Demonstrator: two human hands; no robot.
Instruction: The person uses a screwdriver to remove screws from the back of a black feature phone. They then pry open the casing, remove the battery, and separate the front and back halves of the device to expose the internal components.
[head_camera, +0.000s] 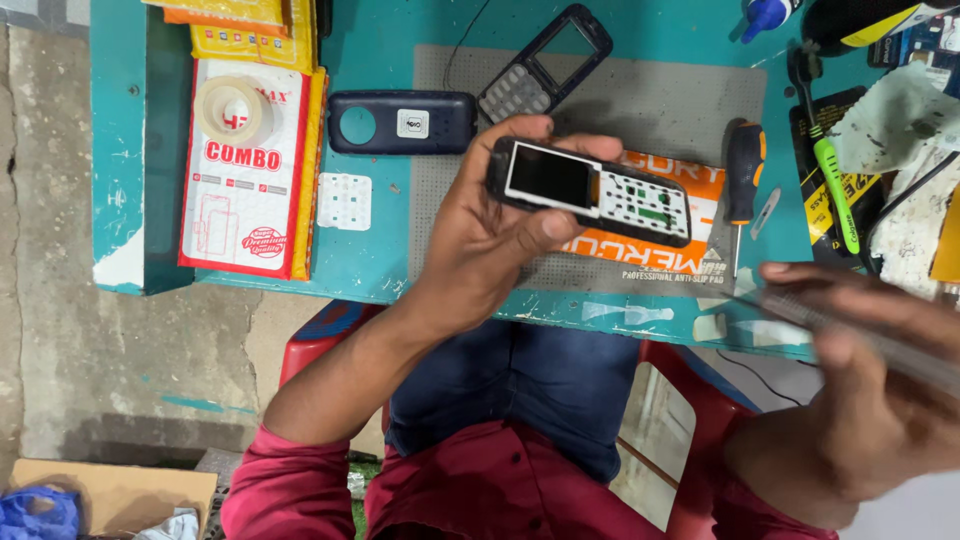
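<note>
Teal workbench (380, 270) with grey anti-slip mat (650, 100) on top, over concrete floor; red plastic stool below. Left hand (480, 240) raised above mat's near edge, fingers and thumb clamped around opened phone body (590, 190), screen and bare keypad board facing up. Right hand (860, 390) low at right, blurred, closed on thin metal tool (850, 330), probably tweezers; tip pointing left, well apart from phone. On bench: dark blue back cover (400, 122) and keypad front frame (545, 65) beyond left hand, orange-handled screwdriver (743, 180) on mat to the right, tape roll (235, 110) atop red-and-white box (250, 170) at left.
</note>
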